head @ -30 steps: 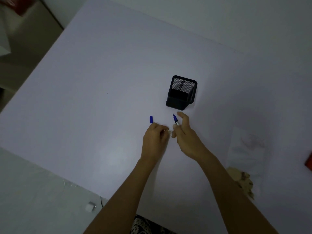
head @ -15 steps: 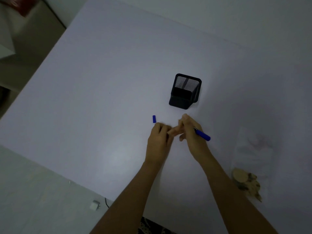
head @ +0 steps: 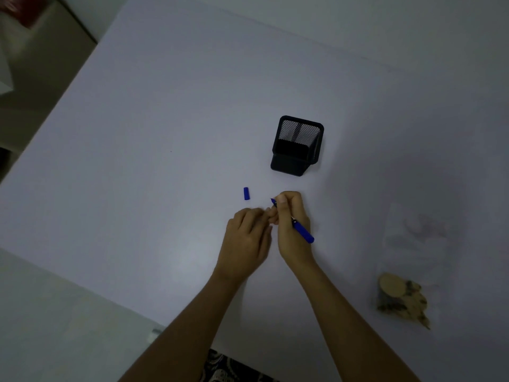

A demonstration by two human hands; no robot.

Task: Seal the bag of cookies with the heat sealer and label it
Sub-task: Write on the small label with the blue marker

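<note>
My right hand (head: 292, 230) grips a blue pen (head: 303, 232) in a writing hold, tip pointing up-left just above the white table (head: 165, 133). My left hand (head: 248, 238) rests beside it with fingers curled, fingertips touching near the pen tip; whether it pinches a small label is hidden. The pen's blue cap (head: 246, 193) lies loose on the table just beyond my left hand. A clear bag of cookies (head: 402, 296) lies flat at the right, cookies bunched at its near end. No heat sealer is visible.
A black mesh pen holder (head: 298, 146) stands just beyond my hands. The table's left edge runs diagonally, with floor and furniture (head: 41, 64) past it. A small white object (head: 154, 333) lies below the near edge.
My right hand turned the pen around: a second ago its tip stuck up from the fingers, now the barrel lies back over the hand in a writing grip. Left hand barely moved.
</note>
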